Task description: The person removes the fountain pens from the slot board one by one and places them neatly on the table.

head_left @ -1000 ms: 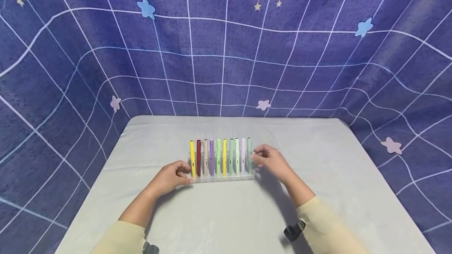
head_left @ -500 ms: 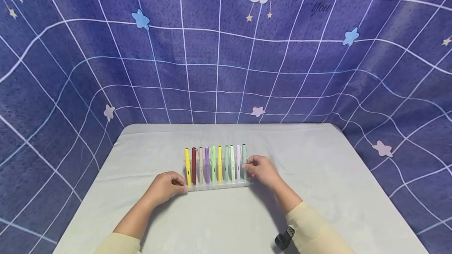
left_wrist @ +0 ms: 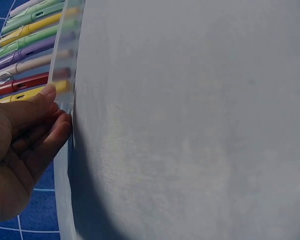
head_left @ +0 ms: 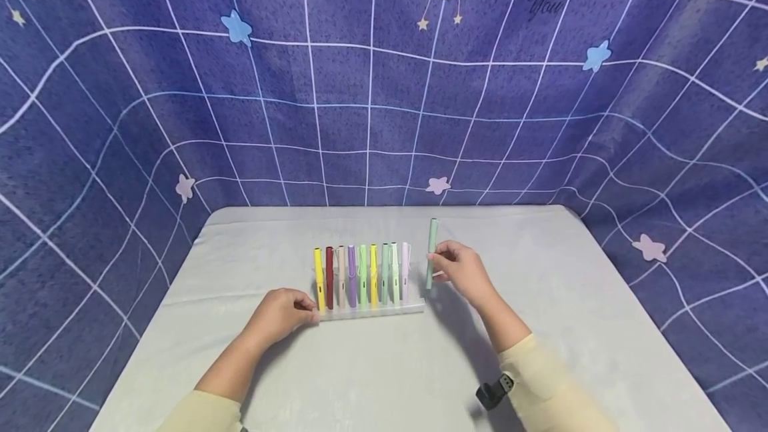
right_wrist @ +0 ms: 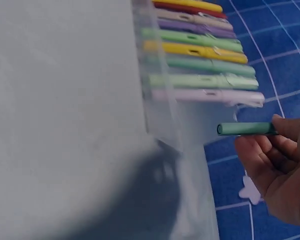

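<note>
A clear pen stand (head_left: pixel 372 313) holds a row of several upright pens in different colours. My left hand (head_left: pixel 282 312) pinches the stand's left end, beside the yellow pen (head_left: pixel 319 279); in the left wrist view, the thumb lies at the front lip with the fingers curled at the corner. Just beyond the stand's right end, my right hand (head_left: pixel 465 272) pinches a muted green pen (head_left: pixel 432 252) between thumb and fingers. This pen stands nearly upright, raised out of the row. The pale lilac pen (right_wrist: pixel 210 95) is now the row's rightmost one.
A white cloth covers the table (head_left: pixel 372 379). Behind and at both sides hangs a purple-blue curtain (head_left: pixel 372 85) with grid lines, stars and a cloud. A black wrist device (head_left: pixel 495 392) sits at the right sleeve.
My right hand has taken hold of the muted green pen at the right end and moved it up and rightward out of the stand. My left hand stays at the stand's left end.
</note>
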`<state>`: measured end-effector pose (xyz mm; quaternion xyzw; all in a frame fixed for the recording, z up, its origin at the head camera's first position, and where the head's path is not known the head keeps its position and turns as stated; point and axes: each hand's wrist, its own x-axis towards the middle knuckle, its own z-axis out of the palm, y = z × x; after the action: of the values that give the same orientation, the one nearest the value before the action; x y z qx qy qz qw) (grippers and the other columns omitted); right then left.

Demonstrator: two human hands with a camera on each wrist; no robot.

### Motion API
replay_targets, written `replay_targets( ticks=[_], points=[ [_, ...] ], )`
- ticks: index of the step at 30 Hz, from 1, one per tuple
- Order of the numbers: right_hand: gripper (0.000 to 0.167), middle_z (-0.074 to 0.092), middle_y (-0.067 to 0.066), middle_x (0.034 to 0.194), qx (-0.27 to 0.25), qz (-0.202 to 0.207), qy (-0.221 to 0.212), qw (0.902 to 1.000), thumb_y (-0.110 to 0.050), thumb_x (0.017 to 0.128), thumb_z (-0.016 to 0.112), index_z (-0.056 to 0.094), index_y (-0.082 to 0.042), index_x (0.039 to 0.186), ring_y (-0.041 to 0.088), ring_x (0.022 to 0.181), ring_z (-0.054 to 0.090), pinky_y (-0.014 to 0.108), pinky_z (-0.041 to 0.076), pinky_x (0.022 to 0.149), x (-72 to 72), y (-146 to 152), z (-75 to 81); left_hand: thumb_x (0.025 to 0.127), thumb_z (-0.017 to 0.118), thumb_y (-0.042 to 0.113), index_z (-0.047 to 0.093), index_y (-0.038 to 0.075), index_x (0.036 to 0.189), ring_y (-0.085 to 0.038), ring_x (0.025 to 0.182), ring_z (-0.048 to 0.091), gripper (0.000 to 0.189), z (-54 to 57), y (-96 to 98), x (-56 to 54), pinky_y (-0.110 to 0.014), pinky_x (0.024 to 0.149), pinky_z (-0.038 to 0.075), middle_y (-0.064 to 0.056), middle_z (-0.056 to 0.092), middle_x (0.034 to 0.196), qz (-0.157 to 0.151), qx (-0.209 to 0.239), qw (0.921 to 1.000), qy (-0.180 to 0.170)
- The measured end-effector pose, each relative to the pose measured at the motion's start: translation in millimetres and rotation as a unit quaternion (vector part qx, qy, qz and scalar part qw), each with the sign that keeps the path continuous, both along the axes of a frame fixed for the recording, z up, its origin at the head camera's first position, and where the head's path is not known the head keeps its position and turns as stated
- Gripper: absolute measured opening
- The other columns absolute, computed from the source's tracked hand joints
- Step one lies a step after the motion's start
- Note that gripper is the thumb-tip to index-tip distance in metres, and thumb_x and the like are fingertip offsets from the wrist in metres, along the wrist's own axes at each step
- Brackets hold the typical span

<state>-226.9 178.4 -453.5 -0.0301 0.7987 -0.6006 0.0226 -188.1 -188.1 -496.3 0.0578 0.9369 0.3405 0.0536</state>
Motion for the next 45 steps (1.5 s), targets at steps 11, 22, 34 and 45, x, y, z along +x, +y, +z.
replay_targets(
  ticks=[11, 22, 34, 45],
  points=[
    [0.017, 0.066, 0.015, 0.074, 0.014, -0.004, -0.113, 0.9935, -0.01, 0.088, 0.07, 0.064, 0.006, 0.087, 0.024, 0.066, 0.067, 0.044, 0.06, 0.068, -0.4, 12.7, -28.3, 0.077, 0.083, 0.023, 0.075, 0.019, 0.08, -0.009, 0.077, 0.06, 0.01, -0.6, -1.4, -2.5, -0.035, 0.075, 0.051, 0.009, 0.07, 0.079, 0.003, -0.001, 1.0, -0.007],
    [0.02, 0.065, 0.013, 0.069, 0.088, 0.009, -0.161, 0.9829, -0.009, 0.085, 0.073, 0.059, 0.0, 0.073, 0.02, 0.056, 0.065, 0.036, 0.059, 0.057, 1.3, 1.8, -51.8, 0.077, 0.083, 0.022, 0.075, 0.02, 0.079, -0.009, 0.076, 0.06, 0.009, 0.0, 0.4, -3.1, -0.035, 0.075, 0.051, 0.009, 0.07, 0.079, 0.006, -0.012, 0.9999, -0.007],
    [0.021, 0.066, 0.015, 0.066, 0.15, 0.014, -0.149, 0.9772, -0.012, 0.086, 0.075, 0.062, 0.002, 0.075, 0.022, 0.053, 0.067, 0.036, 0.058, 0.055, -0.6, 0.1, -47.5, 0.077, 0.083, 0.022, 0.074, 0.021, 0.078, -0.009, 0.078, 0.06, 0.009, 0.2, 1.2, -4.4, -0.036, 0.077, 0.052, 0.008, 0.07, 0.08, 0.007, -0.017, 0.9998, -0.007],
    [0.03, 0.067, 0.007, 0.071, 0.193, 0.044, 0.007, 0.9802, -0.039, 0.093, 0.065, 0.069, -0.01, 0.084, 0.016, 0.063, 0.058, 0.029, 0.048, 0.063, 2.4, 0.0, -25.1, 0.077, 0.083, 0.022, 0.074, 0.02, 0.079, -0.009, 0.077, 0.06, 0.009, 0.2, 0.1, -4.0, -0.036, 0.077, 0.051, 0.008, 0.071, 0.08, 0.006, -0.015, 0.9998, -0.009]
  ],
)
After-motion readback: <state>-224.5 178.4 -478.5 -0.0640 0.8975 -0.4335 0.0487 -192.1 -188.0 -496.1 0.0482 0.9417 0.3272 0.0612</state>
